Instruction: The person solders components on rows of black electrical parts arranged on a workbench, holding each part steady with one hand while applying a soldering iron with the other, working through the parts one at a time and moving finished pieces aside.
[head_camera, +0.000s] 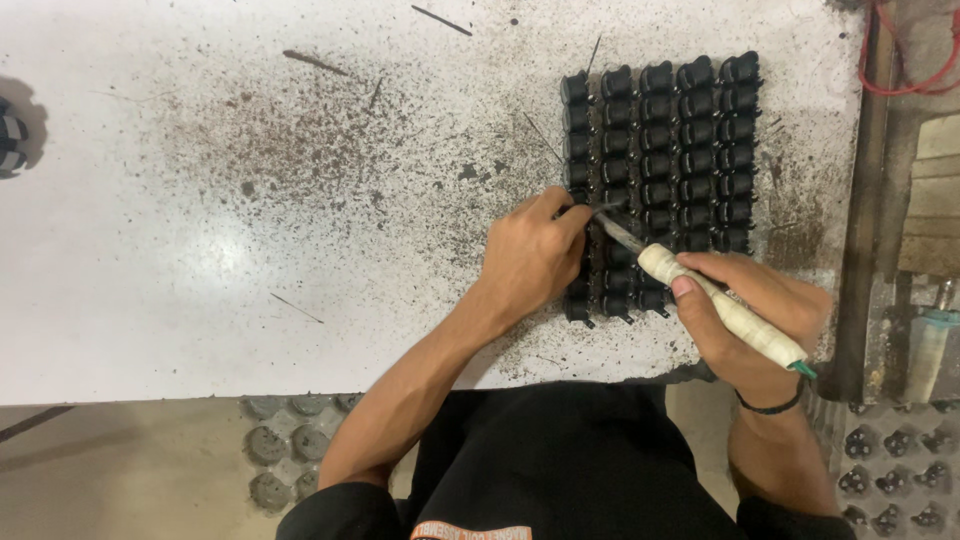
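Hands worked on a block of small black moulded parts on a stained white surface (250, 250).

The black parts (680, 140) stood in tight rows on the right of the surface. The left hand (530, 255) rested at the block's left edge, its grip pinched narrow on one part. The right hand (760, 320), nearer, had its grip wrapped around a cream-handled metal tool (720, 305), whose tip met the parts beside the left fingers (570, 215).
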